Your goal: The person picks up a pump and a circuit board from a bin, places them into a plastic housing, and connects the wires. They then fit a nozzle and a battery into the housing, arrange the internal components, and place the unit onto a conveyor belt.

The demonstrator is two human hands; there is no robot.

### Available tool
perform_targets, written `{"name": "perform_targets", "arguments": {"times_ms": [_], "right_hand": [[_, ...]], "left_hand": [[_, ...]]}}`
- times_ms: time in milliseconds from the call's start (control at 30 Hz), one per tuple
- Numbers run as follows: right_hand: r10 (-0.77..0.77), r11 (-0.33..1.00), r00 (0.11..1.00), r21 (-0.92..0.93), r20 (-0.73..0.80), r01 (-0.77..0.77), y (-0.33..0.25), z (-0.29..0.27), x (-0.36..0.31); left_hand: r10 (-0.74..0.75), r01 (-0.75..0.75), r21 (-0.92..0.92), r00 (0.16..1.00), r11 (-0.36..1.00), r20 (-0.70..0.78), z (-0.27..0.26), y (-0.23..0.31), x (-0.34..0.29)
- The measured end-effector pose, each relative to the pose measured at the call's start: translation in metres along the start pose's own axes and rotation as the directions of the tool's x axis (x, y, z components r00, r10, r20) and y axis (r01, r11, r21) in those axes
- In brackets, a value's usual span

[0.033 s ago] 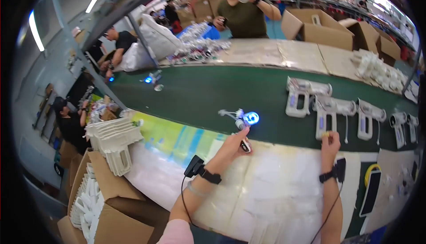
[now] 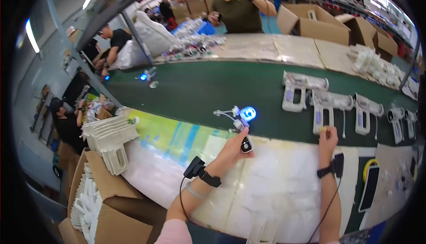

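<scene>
My left hand is closed on a small electronic assembly with a glowing blue ring light and thin pale wires. A small dark-and-white piece shows by its fingers. My right hand pinches a tiny yellowish piece, too small to name. Those fingertips are at the handle end of a white, handle-shaped plastic housing lying on the green conveyor belt; I cannot tell if they touch it. Several similar housings lie along the belt to the right.
A stack of white plastic shells stands at the left above an open cardboard box of white parts. Another lit assembly lies farther up the belt. A person stands across it. At right is a dark flat device beside a yellow ring.
The whole view has shifted slightly, so things sit a little higher and more to the left. The lit assembly in my left hand has turned slightly. Both hands keep their grip.
</scene>
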State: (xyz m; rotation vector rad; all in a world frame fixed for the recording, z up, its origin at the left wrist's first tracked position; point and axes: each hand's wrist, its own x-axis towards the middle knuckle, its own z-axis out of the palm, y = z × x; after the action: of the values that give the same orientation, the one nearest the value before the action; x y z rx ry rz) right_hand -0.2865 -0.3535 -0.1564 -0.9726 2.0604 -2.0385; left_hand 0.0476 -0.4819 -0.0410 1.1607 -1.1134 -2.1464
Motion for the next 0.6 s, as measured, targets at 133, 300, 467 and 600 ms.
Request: {"name": "perform_targets", "arguments": {"times_ms": [133,300,467,600], "right_hand": [[0.005,1.0,1.0,0.003,0.012,-0.005,-0.016,0.004,0.001],[0.048,0.997,0.999,0.052,0.017,-0.049,-0.031,0.002,-0.003],[0.087,0.995,0.995,0.038,0.054,-0.089,-0.04,0.001,-0.008],[0.063,0.998,0.995,0.018,0.077,-0.065,-0.04,0.0,-0.009]], "left_hand": [[0.106,-0.092,-0.143,0.99,0.985,0.092,0.016,-0.052,-0.016],[0.087,-0.056,-0.247,0.989,0.967,0.116,0.009,-0.054,-0.013],[0.214,-0.218,0.003,0.961,0.976,0.177,0.015,-0.059,-0.022],[0.201,-0.206,0.005,0.958,0.979,0.206,0.015,-0.058,-0.023]]}}
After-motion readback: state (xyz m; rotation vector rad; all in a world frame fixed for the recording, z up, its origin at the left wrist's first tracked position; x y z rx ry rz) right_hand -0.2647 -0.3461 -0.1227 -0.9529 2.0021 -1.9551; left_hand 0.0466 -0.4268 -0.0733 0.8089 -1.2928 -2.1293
